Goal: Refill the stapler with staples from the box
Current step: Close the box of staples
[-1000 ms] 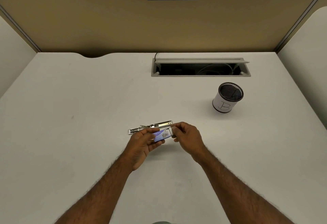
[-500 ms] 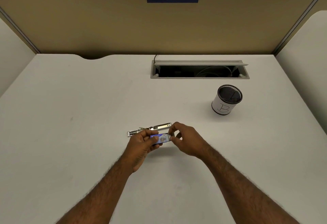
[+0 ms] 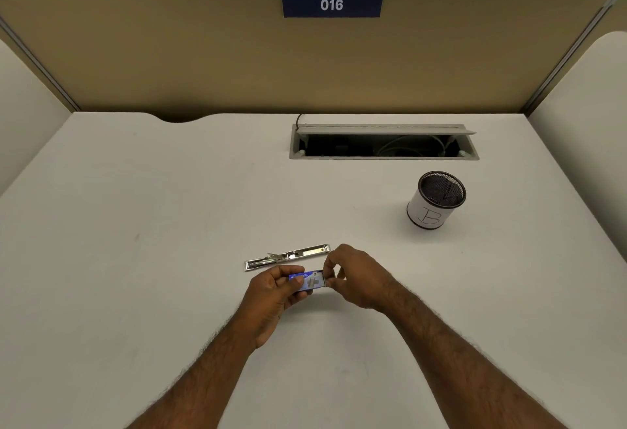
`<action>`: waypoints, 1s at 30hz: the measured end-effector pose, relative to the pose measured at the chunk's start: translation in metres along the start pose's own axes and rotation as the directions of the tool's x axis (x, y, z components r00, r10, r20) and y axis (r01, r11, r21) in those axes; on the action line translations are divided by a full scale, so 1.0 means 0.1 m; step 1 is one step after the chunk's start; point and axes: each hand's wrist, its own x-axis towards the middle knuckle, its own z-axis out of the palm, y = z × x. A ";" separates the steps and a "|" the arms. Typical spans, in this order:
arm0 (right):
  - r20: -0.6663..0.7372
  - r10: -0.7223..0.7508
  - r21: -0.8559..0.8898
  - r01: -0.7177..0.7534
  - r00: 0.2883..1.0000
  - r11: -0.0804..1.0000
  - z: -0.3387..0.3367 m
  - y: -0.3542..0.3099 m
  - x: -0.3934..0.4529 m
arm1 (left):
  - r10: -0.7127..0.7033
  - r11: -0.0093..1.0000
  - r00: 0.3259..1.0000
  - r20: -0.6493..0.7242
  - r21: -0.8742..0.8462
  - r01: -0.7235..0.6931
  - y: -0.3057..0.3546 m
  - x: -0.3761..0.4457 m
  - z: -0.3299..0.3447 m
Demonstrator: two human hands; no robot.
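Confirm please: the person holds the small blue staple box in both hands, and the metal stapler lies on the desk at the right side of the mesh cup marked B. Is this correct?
One detail is wrong. In the head view the stapler lies left of the mesh cup, not right, just beyond the hands. The rest holds: the left hand grips the blue staple box and the right hand pinches its right end.

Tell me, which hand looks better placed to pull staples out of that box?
Probably the right hand: its fingertips pinch at the box's open end, while the left hand grips the box.
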 end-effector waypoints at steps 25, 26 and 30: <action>-0.055 -0.037 0.002 0.037 0.998 0.999 0.04 0.03 -0.06 | -0.042 0.999 0.999 -0.013 -0.007 0.042 -0.07 -0.02 0.01; -0.075 -0.048 -0.005 0.048 0.996 0.999 0.05 0.03 -0.06 | -0.039 0.999 0.999 -0.012 -0.007 0.039 -0.07 -0.02 0.01; -0.116 -0.076 -0.055 0.070 0.990 0.996 0.11 0.02 -0.07 | -0.032 0.999 0.999 -0.015 0.010 0.032 -0.08 -0.01 0.00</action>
